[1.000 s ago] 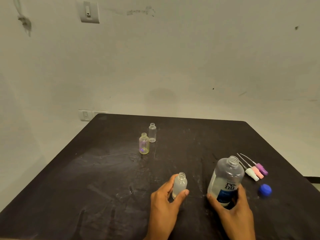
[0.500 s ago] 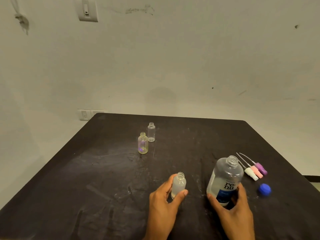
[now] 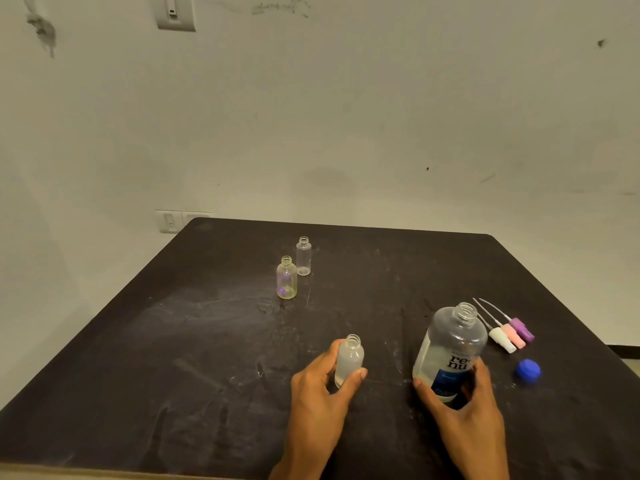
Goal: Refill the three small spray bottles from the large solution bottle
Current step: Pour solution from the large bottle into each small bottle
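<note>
The left hand [image 3: 320, 389] grips an upright, uncapped small spray bottle [image 3: 349, 362]. Just to its right, the right hand [image 3: 460, 407] grips the open large solution bottle [image 3: 450, 351], which leans slightly right, away from the small one.

Black table [image 3: 207, 341]; scuffed white wall [image 3: 346, 116], switches [image 3: 176, 12].

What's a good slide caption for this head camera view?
Left hand grips an uncapped small bottle; right hand holds the open solution bottle, ready to pour.
</note>
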